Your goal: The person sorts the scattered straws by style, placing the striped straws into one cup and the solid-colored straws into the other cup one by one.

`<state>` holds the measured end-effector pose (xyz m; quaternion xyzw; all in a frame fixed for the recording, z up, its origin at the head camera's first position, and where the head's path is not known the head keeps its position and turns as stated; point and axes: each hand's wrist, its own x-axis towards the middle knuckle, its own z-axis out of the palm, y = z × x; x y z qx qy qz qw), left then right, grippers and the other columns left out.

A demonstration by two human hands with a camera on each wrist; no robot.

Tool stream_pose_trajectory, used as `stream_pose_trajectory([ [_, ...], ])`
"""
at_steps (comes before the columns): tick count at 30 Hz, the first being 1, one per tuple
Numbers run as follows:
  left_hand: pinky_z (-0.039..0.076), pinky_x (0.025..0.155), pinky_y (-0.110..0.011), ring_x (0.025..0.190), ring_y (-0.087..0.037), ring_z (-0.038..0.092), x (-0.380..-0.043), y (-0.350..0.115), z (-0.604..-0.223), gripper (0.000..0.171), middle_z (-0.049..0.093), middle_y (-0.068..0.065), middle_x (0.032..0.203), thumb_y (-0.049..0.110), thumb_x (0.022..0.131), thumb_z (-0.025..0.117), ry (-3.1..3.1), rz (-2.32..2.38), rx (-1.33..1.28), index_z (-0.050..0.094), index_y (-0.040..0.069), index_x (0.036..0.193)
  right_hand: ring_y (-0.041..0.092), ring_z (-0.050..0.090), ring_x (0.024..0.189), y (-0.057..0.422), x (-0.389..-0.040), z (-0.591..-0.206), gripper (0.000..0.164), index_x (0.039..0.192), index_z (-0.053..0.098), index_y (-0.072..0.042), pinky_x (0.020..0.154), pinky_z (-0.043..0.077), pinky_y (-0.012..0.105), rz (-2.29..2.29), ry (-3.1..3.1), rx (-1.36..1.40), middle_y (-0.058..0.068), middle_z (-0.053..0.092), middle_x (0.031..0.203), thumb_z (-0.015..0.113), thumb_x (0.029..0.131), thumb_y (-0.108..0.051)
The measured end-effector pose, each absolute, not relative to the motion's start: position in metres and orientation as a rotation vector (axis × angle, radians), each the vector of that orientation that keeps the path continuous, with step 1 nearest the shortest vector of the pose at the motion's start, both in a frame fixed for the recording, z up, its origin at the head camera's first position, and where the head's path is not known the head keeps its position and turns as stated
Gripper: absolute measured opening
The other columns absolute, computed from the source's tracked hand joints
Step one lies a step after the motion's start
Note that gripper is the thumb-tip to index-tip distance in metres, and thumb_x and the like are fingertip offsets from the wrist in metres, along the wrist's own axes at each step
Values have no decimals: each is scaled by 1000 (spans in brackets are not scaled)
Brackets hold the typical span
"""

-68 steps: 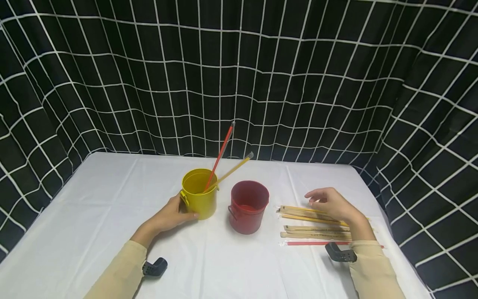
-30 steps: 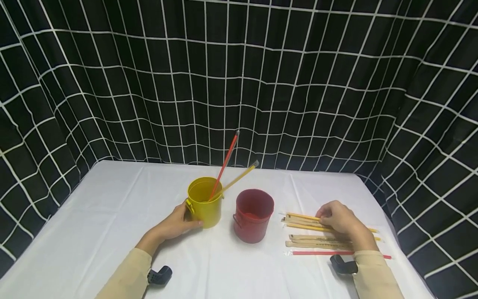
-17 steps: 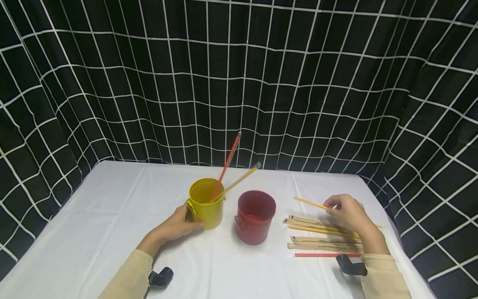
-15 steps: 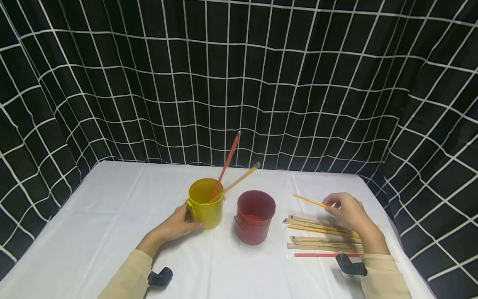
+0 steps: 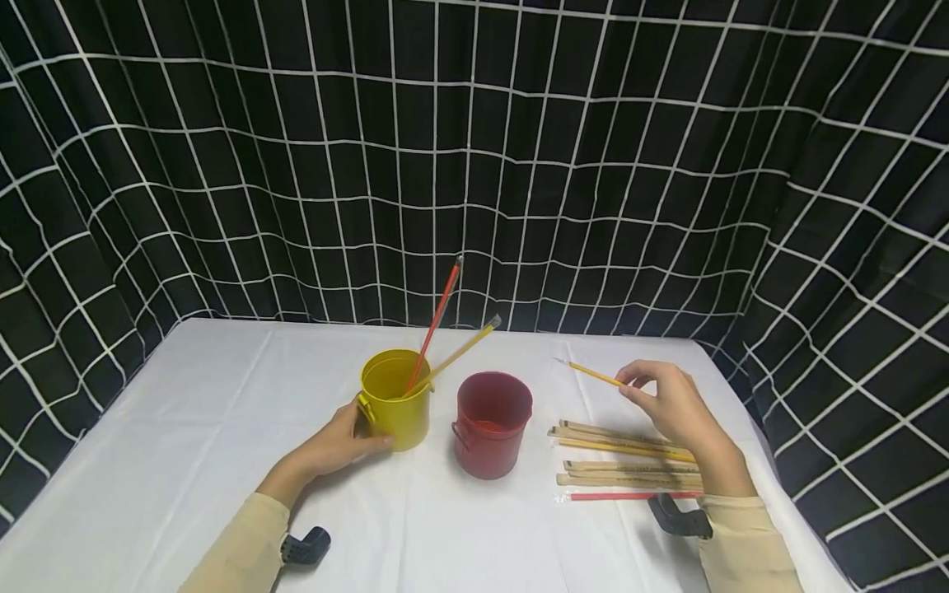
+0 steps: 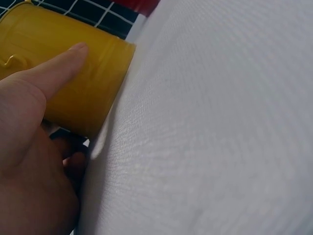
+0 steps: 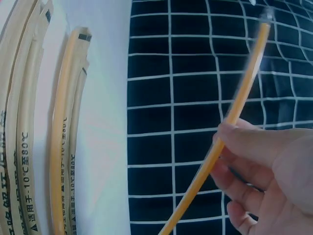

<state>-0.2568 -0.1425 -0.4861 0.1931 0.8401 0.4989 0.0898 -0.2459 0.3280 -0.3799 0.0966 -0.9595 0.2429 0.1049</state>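
Observation:
My left hand (image 5: pixel 337 445) grips the lower side of a small yellow bucket (image 5: pixel 404 422) on the table, its thumb (image 6: pixel 63 68) along the wall and the other fingers partly hidden behind. A red straw (image 5: pixel 437 317) and a yellow straw (image 5: pixel 463 347) lean out of that bucket. Between thumb and fingertips, my right hand (image 5: pixel 670 403) pinches another yellow straw (image 7: pixel 244 88) in a clear wrapper, held above the table to the right of the buckets. Close by stands a red bucket (image 5: pixel 489 449) with no straw showing in it.
Under and beside the right forearm lie several paper-wrapped straws (image 5: pixel 630 478), a yellow straw (image 5: pixel 615 447) and a red straw (image 5: pixel 608 497) in clear wrap. White cloth (image 5: pixel 185 461) covers the table. A dark curtain with a white grid (image 5: pixel 519 165) surrounds the back and sides.
My right hand has taken a yellow straw from the far side of the row, lifted it and carried it slightly left. The left hand keeps its hold on the yellow bucket.

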Motion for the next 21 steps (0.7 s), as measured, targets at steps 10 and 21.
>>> stream_pose_trajectory([
  [10, 9, 128, -60, 156, -37, 21, -258, -140, -487, 87, 34, -15, 164, 28, 89, 77, 2498, 1503, 595, 27, 10, 158, 40, 67, 101, 323, -242, -373, 11, 104, 71, -2, 94, 48, 64, 771, -2664, 361, 20, 73, 101, 68, 93, -3],
  [21, 12, 127, -61, 156, -40, 21, -255, -140, -486, 87, 32, -17, 164, 29, 89, 76, 2505, 1496, 606, 26, 8, 157, 14, 66, 95, 317, -239, -370, 13, 102, 70, 2, 97, 47, 55, 934, -2415, 397, 20, 73, 98, 70, 90, 3],
])
